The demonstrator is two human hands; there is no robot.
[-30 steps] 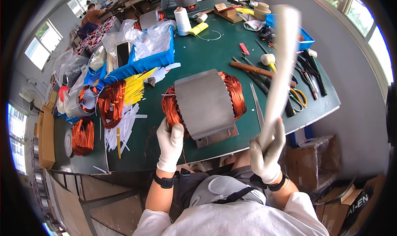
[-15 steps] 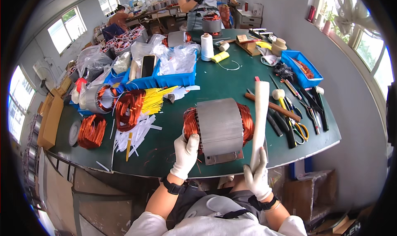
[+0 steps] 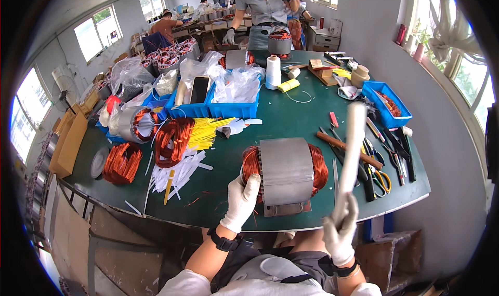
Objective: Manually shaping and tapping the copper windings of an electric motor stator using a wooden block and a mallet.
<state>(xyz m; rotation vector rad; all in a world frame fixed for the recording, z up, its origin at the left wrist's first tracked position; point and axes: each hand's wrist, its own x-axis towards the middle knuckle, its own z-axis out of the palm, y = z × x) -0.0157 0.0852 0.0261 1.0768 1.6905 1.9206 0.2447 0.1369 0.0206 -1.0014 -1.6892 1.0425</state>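
A grey motor stator (image 3: 285,174) with copper windings at both ends lies on its side near the front edge of the green table (image 3: 291,119). My left hand (image 3: 240,201), in a white glove, rests against the copper winding on the stator's left end. My right hand (image 3: 340,234), also gloved, grips the lower end of a long white stick (image 3: 352,156) that stands upright just right of the stator.
Pliers, scissors and a wooden stick (image 3: 349,149) lie at the right. Copper coils (image 3: 171,140), yellow strips (image 3: 204,132) and white strips sit at the left. Blue bins (image 3: 231,109) with plastic bags stand behind. A person (image 3: 267,10) stands at the far end.
The view has tilted up, showing more of the room. My right hand with the white stick has stayed beside the stator, and my left hand has kept to its left end.
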